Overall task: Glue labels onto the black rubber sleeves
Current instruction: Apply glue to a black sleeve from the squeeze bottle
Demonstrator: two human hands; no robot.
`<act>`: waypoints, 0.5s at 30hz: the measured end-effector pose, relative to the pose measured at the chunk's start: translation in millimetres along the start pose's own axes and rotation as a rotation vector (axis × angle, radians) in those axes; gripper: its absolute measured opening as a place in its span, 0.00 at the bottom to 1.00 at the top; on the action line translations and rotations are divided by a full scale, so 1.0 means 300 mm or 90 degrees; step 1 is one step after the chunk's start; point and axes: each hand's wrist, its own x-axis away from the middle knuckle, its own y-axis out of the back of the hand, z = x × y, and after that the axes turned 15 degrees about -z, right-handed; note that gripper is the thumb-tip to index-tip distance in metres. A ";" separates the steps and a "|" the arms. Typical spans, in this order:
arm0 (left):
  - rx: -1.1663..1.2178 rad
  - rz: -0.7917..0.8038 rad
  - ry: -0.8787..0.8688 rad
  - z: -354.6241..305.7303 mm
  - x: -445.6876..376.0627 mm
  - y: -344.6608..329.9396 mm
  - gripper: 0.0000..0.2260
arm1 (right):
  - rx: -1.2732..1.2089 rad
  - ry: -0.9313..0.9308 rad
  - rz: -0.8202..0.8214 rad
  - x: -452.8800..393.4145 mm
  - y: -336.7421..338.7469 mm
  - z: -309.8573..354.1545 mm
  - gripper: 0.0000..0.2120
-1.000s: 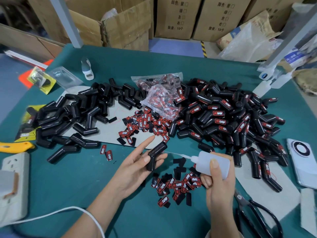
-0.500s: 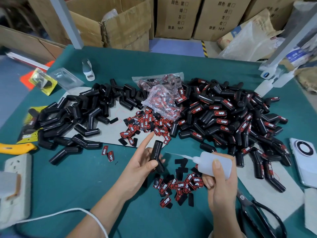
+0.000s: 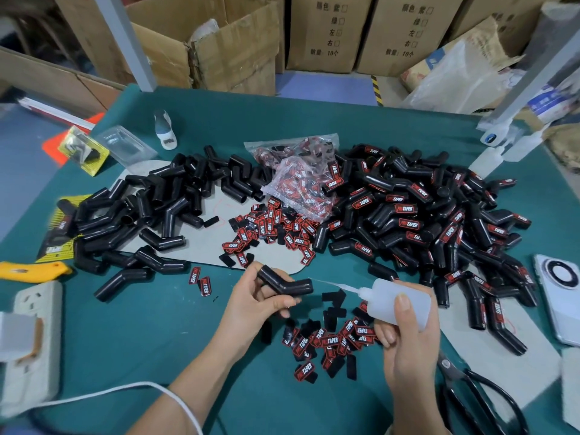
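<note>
The left hand curls its fingers around a bent black sleeve, held above the green worktop. The right hand grips a glue bottle, nozzle aimed at the sleeve, apparently just short of touching. Loose labels lie below. Bare sleeves are heaped left, labelled sleeves right.

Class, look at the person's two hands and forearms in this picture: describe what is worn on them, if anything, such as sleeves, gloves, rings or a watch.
Both hands are bare. The left hand and the right hand wear no gloves, and no ring shows on the fingers in view. Both forearms are uncovered as far as the frame's lower edge, with no sleeve, watch or band visible. The fingernails are short and unpainted. A white cable crosses in front of the left forearm.
</note>
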 end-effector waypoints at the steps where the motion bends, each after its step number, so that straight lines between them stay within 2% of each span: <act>1: -0.013 -0.003 0.001 0.000 0.000 0.003 0.17 | 0.003 0.008 -0.002 -0.002 0.004 -0.003 0.11; 3: -0.063 0.008 -0.035 0.004 0.003 0.011 0.11 | 0.009 0.019 -0.005 -0.001 0.009 -0.004 0.10; 6: -0.125 0.016 -0.146 0.018 0.011 0.015 0.13 | 0.039 0.052 -0.012 0.005 0.001 -0.001 0.22; 10: -0.196 -0.015 -0.300 0.030 0.019 0.018 0.10 | 0.094 0.093 -0.029 0.011 0.016 -0.019 0.25; 15: -0.211 -0.020 -0.324 0.044 0.025 0.015 0.07 | 0.162 0.139 -0.033 0.022 0.018 -0.040 0.24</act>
